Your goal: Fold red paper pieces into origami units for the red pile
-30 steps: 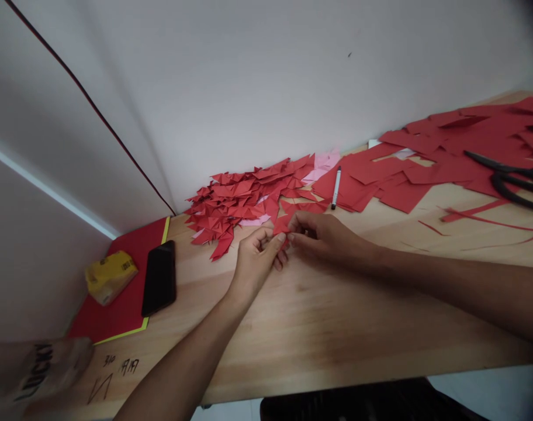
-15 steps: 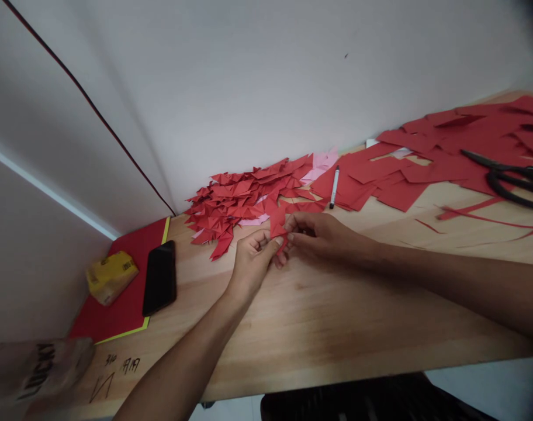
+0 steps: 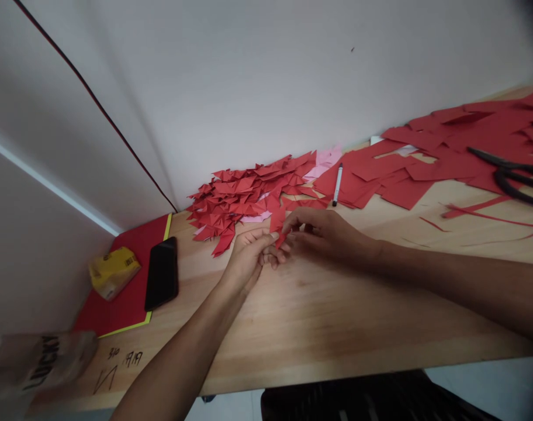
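One folded red paper piece, held over the tabletop just in front of the folded red pile. Left hand and right hand: fingers pinched shut on its lower end. Long axis steep, free end pointing toward the wall. Also one pen, one scissors, one phone. The pile is too dense to count.
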A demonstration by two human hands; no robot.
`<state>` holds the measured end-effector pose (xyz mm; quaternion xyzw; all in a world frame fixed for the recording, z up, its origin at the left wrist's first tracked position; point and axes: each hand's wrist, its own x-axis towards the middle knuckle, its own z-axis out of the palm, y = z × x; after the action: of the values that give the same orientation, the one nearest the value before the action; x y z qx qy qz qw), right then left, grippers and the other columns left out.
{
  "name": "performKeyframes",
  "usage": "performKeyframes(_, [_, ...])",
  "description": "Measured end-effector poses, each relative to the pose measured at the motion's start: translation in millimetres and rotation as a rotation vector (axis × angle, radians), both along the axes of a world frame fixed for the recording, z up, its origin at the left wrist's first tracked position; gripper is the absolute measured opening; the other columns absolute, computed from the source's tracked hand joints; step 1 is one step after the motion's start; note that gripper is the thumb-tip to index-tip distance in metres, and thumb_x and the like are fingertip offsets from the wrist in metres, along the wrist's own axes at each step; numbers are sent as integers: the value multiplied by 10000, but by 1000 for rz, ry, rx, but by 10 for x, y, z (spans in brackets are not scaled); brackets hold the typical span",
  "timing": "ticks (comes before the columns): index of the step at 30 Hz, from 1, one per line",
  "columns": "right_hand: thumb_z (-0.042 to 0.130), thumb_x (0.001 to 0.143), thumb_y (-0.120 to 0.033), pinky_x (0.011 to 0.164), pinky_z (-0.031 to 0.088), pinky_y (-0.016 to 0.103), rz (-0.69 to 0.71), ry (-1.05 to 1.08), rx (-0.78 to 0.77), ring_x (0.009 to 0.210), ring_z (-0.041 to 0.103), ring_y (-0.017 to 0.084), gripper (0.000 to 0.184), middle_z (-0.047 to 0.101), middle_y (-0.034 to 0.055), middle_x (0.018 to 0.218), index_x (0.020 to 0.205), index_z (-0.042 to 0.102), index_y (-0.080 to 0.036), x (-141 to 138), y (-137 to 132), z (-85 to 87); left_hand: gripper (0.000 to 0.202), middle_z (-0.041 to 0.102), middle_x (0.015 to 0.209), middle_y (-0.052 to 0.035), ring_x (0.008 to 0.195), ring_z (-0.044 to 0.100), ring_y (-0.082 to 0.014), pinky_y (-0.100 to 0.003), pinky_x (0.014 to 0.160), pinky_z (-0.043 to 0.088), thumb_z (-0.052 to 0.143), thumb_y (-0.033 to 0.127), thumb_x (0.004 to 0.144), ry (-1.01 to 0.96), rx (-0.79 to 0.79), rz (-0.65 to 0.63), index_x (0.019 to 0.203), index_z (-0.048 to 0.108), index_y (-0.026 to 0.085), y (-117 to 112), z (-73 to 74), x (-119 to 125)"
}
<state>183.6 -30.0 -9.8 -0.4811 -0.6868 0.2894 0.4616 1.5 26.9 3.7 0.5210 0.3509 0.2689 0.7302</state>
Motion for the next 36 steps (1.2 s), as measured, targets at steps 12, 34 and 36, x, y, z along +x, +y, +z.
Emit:
performKeyframes(12, [599, 834, -179, 581, 411, 227, -24, -3, 4, 644, 543, 103, 39, 640, -6, 761, 797, 608, -172, -4, 6, 29, 267, 734, 740, -112, 484, 618, -100, -172, 424, 438, 743, 331, 728, 20, 67, -17, 685, 645, 87, -69, 4, 15])
performKeyframes(34, [546, 815, -180, 576, 372, 241, -101, -138, 32, 619, 516, 122, 73, 600, 0, 696, 744, 537, -190, -58, 13, 22, 285, 722, 748, -95, 603, 696, -157, -230, 547, 543, 734, 349, 750, 85, 165, -10, 784, 623, 89, -148, -8, 48])
performKeyframes(36, [537, 805, -150, 583, 375, 244, -92, -133, 18, 625, 519, 124, 66, 599, -2, 696, 752, 538, -189, -65, 9, 16, 276, 717, 727, -91, 565, 683, -148, -219, 512, 528, 715, 345, 765, 83, 154, 2, 760, 610, 90, -142, -28, 41])
